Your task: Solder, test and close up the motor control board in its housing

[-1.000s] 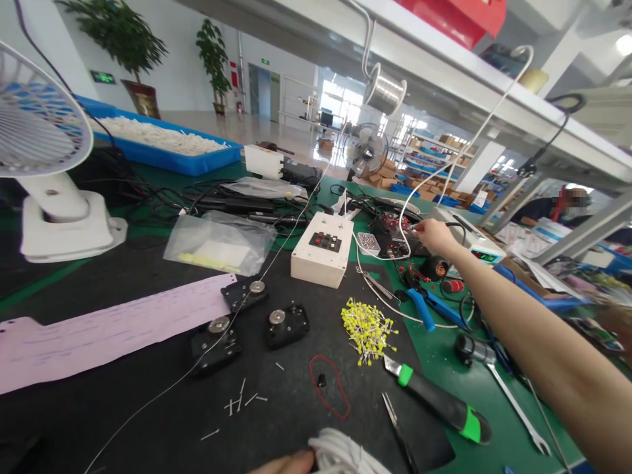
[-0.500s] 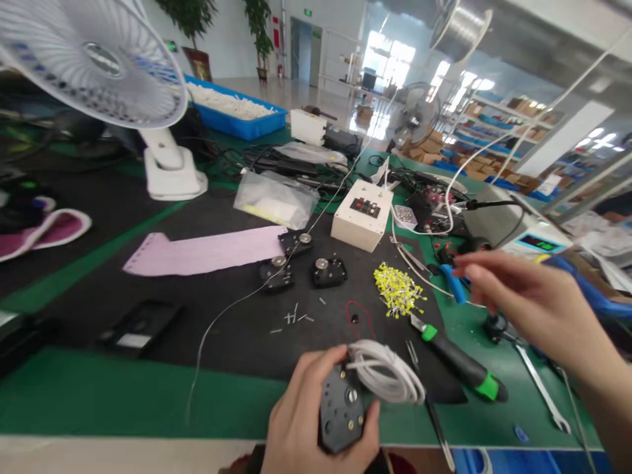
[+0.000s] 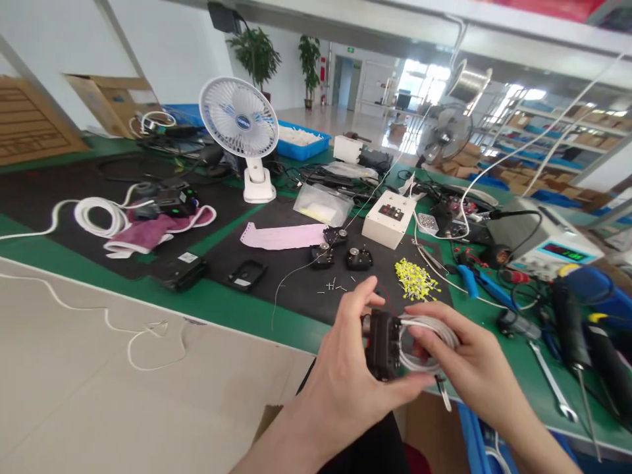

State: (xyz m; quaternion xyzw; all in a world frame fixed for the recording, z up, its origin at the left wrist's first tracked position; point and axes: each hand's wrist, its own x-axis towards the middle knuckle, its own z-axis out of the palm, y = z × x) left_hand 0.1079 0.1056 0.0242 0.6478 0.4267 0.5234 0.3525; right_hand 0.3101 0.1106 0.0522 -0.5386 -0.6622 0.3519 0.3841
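Over the near edge of the green table [image 3: 222, 309], a small black box [image 3: 382, 342] stood with its longer side roughly upright, gripped by the nearer left hand [image 3: 345, 362], fingers curled above, thumb stretched beneath. Just to its right, a strand meeting the box, coiled white cable [image 3: 444, 332] sat pinched in the right hand [image 3: 469, 349], thumb and fingers nearly closed

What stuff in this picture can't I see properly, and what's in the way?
All in the head view:
1. Part of the black unit: hidden by the left grip.
2. Part of the white cable coil: covered by the right grip.
3. Any marks on the pink strip: too small and blurred.
4. Numbers on the display: blurred.
5. Where the white cord goes: cut off by the left edge.
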